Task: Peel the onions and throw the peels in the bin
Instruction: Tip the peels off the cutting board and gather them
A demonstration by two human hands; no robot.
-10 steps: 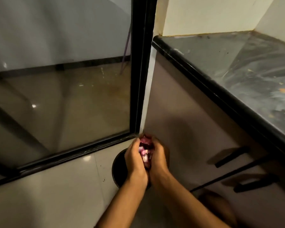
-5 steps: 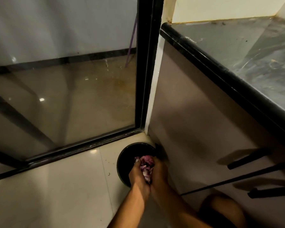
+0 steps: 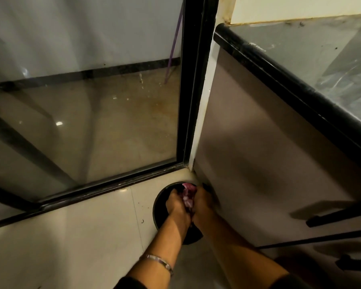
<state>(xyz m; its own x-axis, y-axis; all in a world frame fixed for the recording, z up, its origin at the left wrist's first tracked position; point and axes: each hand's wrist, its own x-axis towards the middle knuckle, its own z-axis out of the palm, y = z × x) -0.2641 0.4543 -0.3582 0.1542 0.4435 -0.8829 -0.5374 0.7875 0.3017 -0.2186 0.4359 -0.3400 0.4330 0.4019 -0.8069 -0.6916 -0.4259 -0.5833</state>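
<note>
A glass door (image 3: 88,113) in a black frame (image 3: 193,80) fills the left side; through the pane a purple stick (image 3: 174,44) leans on the far wall. Below the door's bottom rail lies pale tiled floor (image 3: 71,236).

Low in the middle, a round black bin (image 3: 159,207) stands on the floor in the corner where the door frame meets the cabinet. Both hands are over its mouth, pressed together with a wad of purple peels (image 3: 187,195) between them. The left hand (image 3: 178,206) has its fingers curled round the left side of the peels; a thin silver bangle (image 3: 157,260) sits on that forearm. The right hand (image 3: 202,202) cups the peels from the other side, fingers bent inward over them. The peels stick out above the fingertips, over the bin's opening, and whether any have dropped inside cannot be seen.

To the right, a grey-brown cabinet (image 3: 269,153) front runs down to the floor, with dark bar handles (image 3: 338,216) near the lower right. Above it, a grey stone counter (image 3: 321,55) with a black edge runs toward the upper right.
</note>
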